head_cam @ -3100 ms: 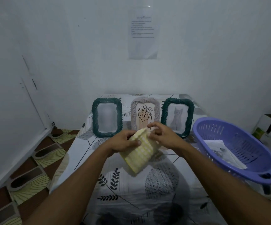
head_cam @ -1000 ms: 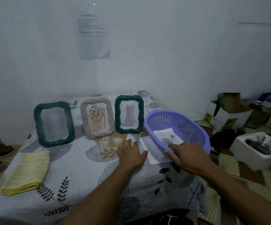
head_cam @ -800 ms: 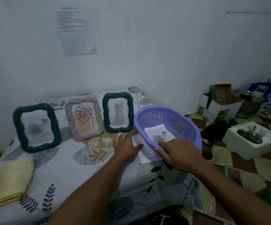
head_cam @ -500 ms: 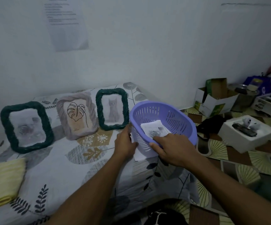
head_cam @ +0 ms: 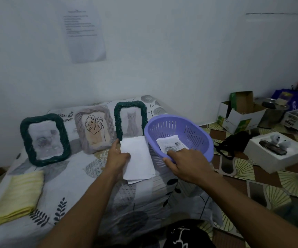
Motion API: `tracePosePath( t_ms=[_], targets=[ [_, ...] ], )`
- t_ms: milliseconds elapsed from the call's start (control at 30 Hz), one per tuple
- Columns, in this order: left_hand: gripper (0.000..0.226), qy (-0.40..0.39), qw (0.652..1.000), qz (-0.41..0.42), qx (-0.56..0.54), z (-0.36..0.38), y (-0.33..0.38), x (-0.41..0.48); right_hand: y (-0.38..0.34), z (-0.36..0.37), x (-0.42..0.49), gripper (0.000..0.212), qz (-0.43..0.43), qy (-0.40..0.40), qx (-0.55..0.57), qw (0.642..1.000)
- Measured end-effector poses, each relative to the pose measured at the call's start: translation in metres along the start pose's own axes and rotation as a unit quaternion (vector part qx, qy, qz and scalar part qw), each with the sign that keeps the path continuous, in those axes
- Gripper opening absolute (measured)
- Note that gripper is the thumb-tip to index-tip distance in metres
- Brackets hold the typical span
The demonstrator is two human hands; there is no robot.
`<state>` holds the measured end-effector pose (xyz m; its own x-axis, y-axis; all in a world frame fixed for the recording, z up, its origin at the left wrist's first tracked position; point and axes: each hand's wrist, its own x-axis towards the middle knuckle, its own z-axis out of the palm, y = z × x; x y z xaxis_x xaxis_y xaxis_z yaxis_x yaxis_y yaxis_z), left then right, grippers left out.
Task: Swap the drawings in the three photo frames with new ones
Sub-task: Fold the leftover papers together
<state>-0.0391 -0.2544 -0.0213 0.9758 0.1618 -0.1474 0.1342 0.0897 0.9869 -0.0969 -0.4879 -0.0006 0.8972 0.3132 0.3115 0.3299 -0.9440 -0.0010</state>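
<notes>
Three photo frames stand against the wall on the patterned sheet: a dark green one (head_cam: 44,139) at the left, a pale grey one (head_cam: 94,128) with a leaf drawing in the middle, and a dark green one (head_cam: 130,119) with a cat picture. My left hand (head_cam: 117,159) holds a small stack of white sheets (head_cam: 138,157) just in front of the cat frame. My right hand (head_cam: 184,163) grips the near rim of a purple basket (head_cam: 189,133), lifted and tilted. More drawings (head_cam: 171,144) lie inside the basket.
A folded yellow cloth (head_cam: 17,194) lies at the sheet's left front. On the floor to the right stand an open cardboard box (head_cam: 241,113), a white box (head_cam: 275,151) with small items and a black bag (head_cam: 234,142). A printed paper (head_cam: 84,33) hangs on the wall.
The yellow cloth was put down at the left. My right hand lifted the purple basket, and my left hand drew out the white sheets that lay beneath it.
</notes>
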Motion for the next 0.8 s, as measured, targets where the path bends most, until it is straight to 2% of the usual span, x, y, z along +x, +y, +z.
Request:
tracePosePath(
  t_ms=[67,133,200,267,333,400,500,567,800],
  targets=[
    [0.074,0.003,1.0,0.017,0.007,-0.012,0.006,-0.004,-0.004,-0.003,0.002,0.037,-0.001,0.014,-0.023,1.0],
    [0.068,-0.003,1.0,0.028,0.012,-0.025,0.013,-0.008,-0.012,-0.007,0.006,0.042,-0.021,0.071,-0.026,0.997],
    [0.06,-0.001,0.999,0.034,0.018,-0.035,0.021,-0.013,-0.029,-0.012,0.012,0.042,-0.042,0.124,0.043,0.99],
    [0.051,0.001,0.999,0.048,0.019,-0.047,0.029,-0.02,-0.055,-0.011,0.022,0.037,-0.026,0.112,0.18,0.977],
    [0.047,-0.001,0.997,0.076,0.025,-0.059,0.035,-0.026,-0.085,-0.003,0.036,0.042,0.033,0.08,0.308,0.947],
    [0.047,0.001,0.994,0.104,0.035,-0.074,0.038,-0.03,-0.111,0.004,0.05,0.049,0.102,0.047,0.417,0.902],
    [0.042,-0.009,0.989,0.133,0.058,-0.095,0.033,-0.03,-0.142,0.017,0.064,0.039,0.138,0.021,0.537,0.832],
    [0.041,-0.022,0.988,0.136,0.069,-0.106,0.022,-0.031,-0.158,0.028,0.065,0.035,0.146,0.033,0.547,0.824],
    [0.047,-0.003,0.988,0.139,0.071,-0.115,-0.007,-0.031,-0.172,0.044,0.066,0.025,0.148,0.056,0.521,0.839]
  ],
)
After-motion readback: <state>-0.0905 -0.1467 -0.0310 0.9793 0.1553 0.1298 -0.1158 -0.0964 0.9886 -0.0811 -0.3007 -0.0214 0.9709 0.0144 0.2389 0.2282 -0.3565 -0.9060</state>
